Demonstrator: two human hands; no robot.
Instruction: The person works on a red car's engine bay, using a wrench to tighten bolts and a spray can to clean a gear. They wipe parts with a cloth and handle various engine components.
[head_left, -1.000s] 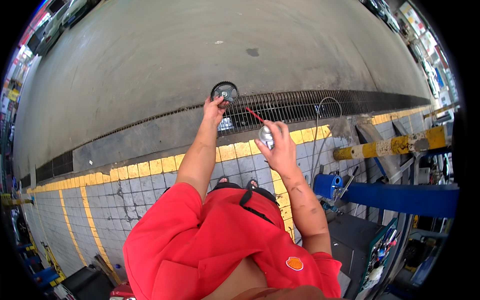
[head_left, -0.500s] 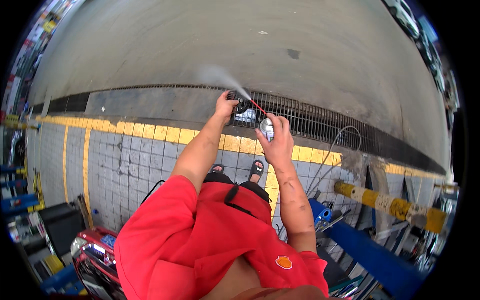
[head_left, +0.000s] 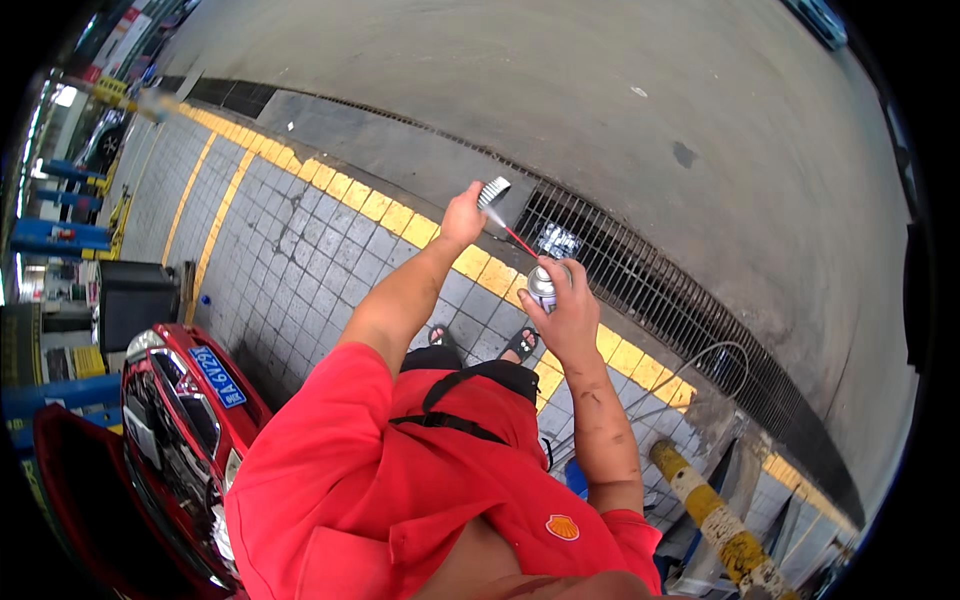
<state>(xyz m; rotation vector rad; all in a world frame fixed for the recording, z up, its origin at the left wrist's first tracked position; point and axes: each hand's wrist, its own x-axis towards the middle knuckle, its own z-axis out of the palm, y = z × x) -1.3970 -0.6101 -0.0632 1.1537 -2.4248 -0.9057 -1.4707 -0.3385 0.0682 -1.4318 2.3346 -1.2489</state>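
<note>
My left hand (head_left: 464,214) is closed on a round, dark gear (head_left: 494,192), held out in front of me with its toothed edge showing. In my right hand (head_left: 567,315) is a silver aerosol can (head_left: 541,287), one finger on its top. From the can's nozzle a thin red straw (head_left: 521,243) points up and left toward the gear. A short white jet leaves the straw tip and meets the gear's teeth. The palm side of my left hand and part of the can are hidden.
A metal drain grate (head_left: 640,270) runs below the hands, between bare concrete and grey tiles edged with yellow. At left stands a red car (head_left: 215,385) with its hood raised. A yellow-and-white post (head_left: 715,515) and a looped cable (head_left: 738,350) are at right.
My view has turned, so the grate now slants and more of the red car shows. The gear is tipped, its toothed edge facing the straw; the spray no longer fans out past it.
</note>
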